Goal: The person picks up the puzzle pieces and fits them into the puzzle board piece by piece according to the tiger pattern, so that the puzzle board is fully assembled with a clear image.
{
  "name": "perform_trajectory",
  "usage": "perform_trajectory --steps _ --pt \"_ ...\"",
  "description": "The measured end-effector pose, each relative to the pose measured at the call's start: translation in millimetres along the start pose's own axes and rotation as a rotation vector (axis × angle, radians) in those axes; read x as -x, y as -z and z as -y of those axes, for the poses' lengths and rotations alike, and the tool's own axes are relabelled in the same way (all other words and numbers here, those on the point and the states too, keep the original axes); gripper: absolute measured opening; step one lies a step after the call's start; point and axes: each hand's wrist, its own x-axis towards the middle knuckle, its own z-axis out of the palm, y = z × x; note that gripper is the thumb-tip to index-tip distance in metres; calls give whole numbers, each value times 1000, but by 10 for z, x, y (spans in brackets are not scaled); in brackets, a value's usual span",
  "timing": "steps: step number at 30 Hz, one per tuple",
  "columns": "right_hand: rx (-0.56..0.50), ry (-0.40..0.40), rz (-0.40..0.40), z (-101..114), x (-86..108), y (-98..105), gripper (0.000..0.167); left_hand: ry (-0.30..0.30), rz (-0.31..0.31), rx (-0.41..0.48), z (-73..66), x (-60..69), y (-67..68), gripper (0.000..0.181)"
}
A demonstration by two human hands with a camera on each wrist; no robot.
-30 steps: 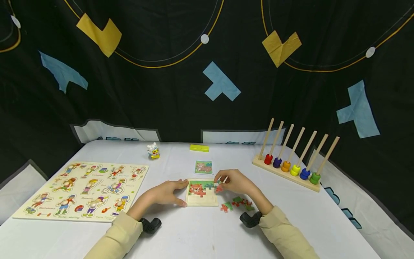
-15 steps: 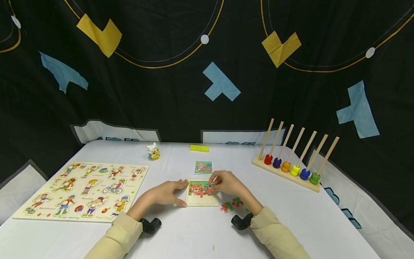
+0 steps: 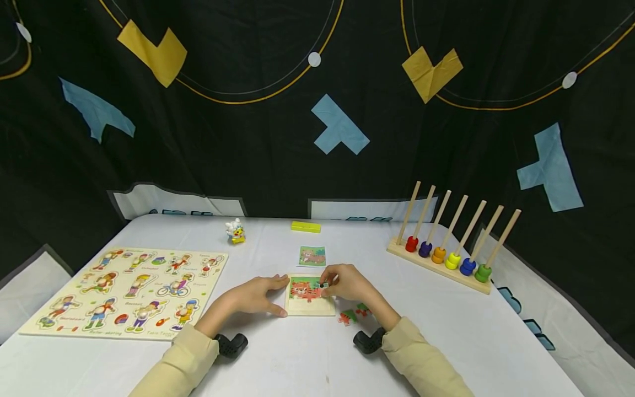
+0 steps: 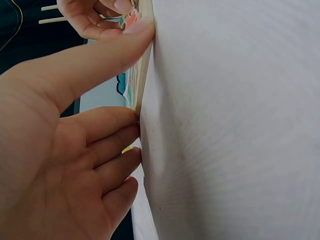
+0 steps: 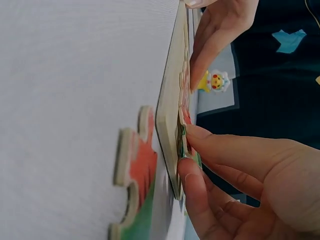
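White surface (image 3: 278, 358). Left side: wide sports-figure board (image 3: 123, 301). Right side: wooden bead rack (image 3: 431, 266). Left hand (image 3: 253, 296), fingers extended, touches the left edge of the puzzle tray. Right hand (image 3: 349, 281), fingertips drawn into a pinch. Puzzle tray (image 3: 302, 310) flat between both hands, partly filled. Picture card (image 3: 312, 256) just beyond. Loose pieces (image 3: 348, 317) near its right corner. Pinched piece (image 3: 324, 285) at the tray's right side.
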Motion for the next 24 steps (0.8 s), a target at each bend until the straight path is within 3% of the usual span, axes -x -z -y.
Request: perform_trajectory --steps 24 --pt "57 16 23 9 2 0 10 -2 -2 -8 -6 1 0 84"
